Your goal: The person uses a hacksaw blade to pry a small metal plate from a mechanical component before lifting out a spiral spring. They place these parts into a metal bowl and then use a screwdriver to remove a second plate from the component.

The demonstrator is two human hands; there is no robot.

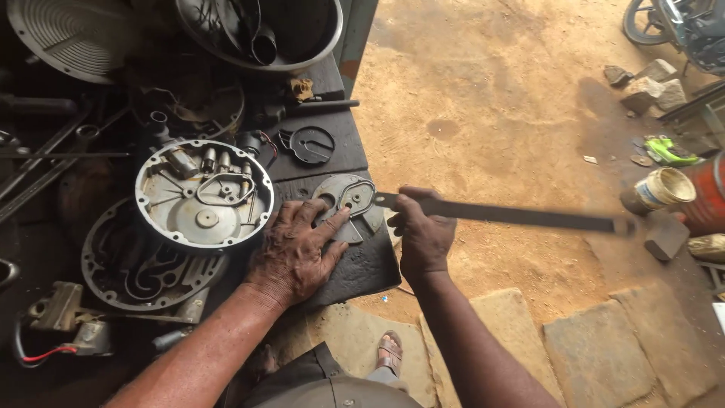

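My left hand [293,253] lies flat, fingers spread, on the dark workbench [362,268] and presses on a small round grey metal plate [343,202] with a thin gasket outline on it. My right hand [423,236] grips one end of a long flat dark metal bar [513,214], which reaches from the plate's right edge far out to the right over the dirt floor. The bar's tip touches or nearly touches the plate.
A round grey engine cover [202,195] sits left of my left hand, another cover [143,261] below it. A black disc [312,144], a metal basin [260,34], wrenches and parts crowd the bench. A tin can [658,190], stones and a motorcycle wheel [642,23] lie on the dirt floor.
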